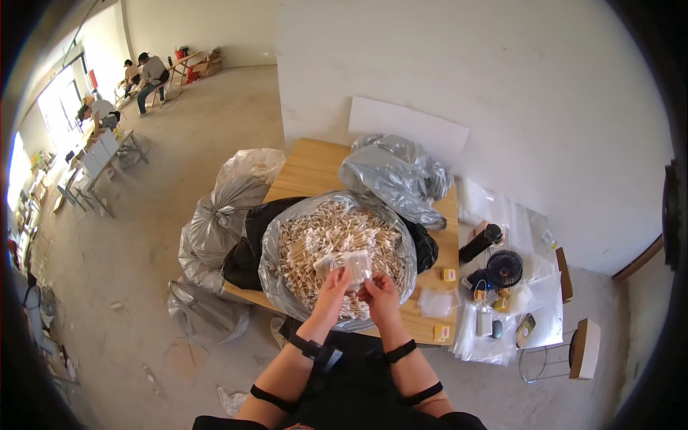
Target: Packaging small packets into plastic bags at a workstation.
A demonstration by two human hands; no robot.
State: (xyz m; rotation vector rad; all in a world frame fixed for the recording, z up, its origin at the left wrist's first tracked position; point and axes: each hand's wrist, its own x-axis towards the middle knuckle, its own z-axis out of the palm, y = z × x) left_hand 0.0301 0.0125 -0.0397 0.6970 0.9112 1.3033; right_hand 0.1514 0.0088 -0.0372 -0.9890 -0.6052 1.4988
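Note:
A large open grey plastic bag [266, 266] on the wooden table is heaped with loose cotton swabs [308, 236]. Over the near part of the heap I hold a small clear plastic pouch [357, 264], which looks to have cotton swabs in it. My left hand [332, 292] is closed at the pouch's lower left side. A bunch of pale swabs [326, 266] shows beside its fingers; whether they are gripped too I cannot make out. The fingers of my right hand [380, 294] pinch the pouch's lower right edge.
Small yellow-and-white boxes [441, 332] and flat clear pouches [436, 303] lie at the table's right. Beyond them are a black fan [504, 268] and a black bottle [480, 244]. Filled grey bags [215, 229] crowd the left side. Three people work far left.

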